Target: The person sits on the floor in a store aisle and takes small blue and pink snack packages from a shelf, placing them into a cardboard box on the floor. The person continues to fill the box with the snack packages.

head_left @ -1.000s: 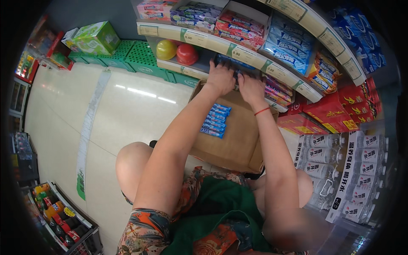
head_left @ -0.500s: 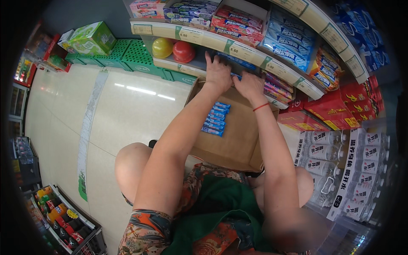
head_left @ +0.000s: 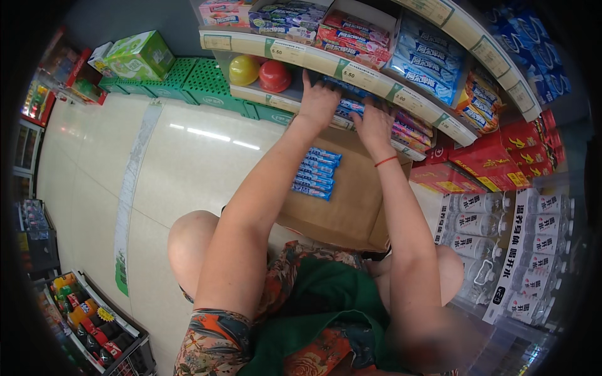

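Lower shelf point(head_left: 285, 101), person crouched before it. Left hand point(head_left: 320, 103) and right hand point(head_left: 375, 125) are both at the shelf front, with small blue packs point(head_left: 351, 108) between them. Left grip: fingers reach over the edge, forefinger raised beside a red ball point(head_left: 274, 76); tips hidden. Right grip: thumb next to the packs, other fingers along their far end. Cannot tell whether either is clamped on them.

Open cardboard box point(head_left: 357, 194) below the hands; inside, a row of similar blue packs point(head_left: 316, 175), pale print on blue, too small to read.

Labels: cream price tags point(head_left: 286, 52) with green ends along the upper shelf edge, dark printing. Light-blue packs point(head_left: 423, 59) above carry bold white lettering. Pink-and-purple packs point(head_left: 411, 130) right of the right hand. Red boxes point(head_left: 470, 160) farther right, yellow patches and characters. Clear bottles point(head_left: 476, 229) nearby: white labels, dark characters; larger black characters on the white strip point(head_left: 511, 257) between the rows.
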Demonstrator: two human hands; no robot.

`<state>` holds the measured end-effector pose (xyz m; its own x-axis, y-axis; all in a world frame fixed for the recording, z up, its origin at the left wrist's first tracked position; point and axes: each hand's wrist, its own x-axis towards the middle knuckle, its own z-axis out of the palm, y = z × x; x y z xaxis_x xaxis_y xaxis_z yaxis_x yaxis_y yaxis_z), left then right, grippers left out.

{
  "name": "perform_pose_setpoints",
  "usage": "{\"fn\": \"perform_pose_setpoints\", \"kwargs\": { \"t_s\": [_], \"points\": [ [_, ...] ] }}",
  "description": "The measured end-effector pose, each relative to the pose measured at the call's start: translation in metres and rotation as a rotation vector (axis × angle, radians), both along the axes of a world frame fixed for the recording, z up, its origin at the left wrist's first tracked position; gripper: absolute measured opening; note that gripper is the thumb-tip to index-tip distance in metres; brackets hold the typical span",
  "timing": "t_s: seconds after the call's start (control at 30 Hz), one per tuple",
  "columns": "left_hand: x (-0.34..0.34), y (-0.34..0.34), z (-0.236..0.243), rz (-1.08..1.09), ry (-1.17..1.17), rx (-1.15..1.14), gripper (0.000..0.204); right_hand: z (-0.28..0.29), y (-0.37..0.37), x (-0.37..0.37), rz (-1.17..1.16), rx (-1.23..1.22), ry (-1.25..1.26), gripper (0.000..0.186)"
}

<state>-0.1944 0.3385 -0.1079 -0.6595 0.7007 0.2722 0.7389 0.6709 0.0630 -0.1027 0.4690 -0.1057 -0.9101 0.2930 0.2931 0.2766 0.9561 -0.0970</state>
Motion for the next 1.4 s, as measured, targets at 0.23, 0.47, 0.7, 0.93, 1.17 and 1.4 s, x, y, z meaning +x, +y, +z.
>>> {"fn": "perform_pose_setpoints", "kwargs": {
  "t_s": [0.23, 0.47, 0.7, 0.93, 1.17, 1.4],
  "points": [
    [0.003, -0.014, 0.011, -0.114, 0.078, 0.293, 0.032, 0.011, 0.000, 0.019, 0.117, 0.067, 0.236, 0.026],
    [0.023, -0.039, 0.027, -0.271, -0.039, 0.480, 0.025, 0.024, -0.008, 0.045, 0.194, 0.002, 0.379, 0.024],
    [0.043, -0.078, 0.013, -0.356, -0.114, 0.347, 0.025, 0.004, -0.028, 0.076, 0.281, -0.098, 0.255, 0.029],
    [0.070, -0.112, -0.038, -0.326, -0.344, 0.119, 0.026, -0.046, -0.060, 0.111, 0.359, -0.247, -0.012, 0.026],
    [0.116, -0.124, -0.112, -0.221, -0.468, -0.346, 0.015, -0.103, -0.082, 0.142, 0.404, -0.330, -0.414, 0.023],
    [0.141, -0.126, -0.141, -0.137, -0.514, -0.505, 0.018, -0.135, -0.100, 0.154, 0.435, -0.312, -0.563, 0.027]
  ]
}}
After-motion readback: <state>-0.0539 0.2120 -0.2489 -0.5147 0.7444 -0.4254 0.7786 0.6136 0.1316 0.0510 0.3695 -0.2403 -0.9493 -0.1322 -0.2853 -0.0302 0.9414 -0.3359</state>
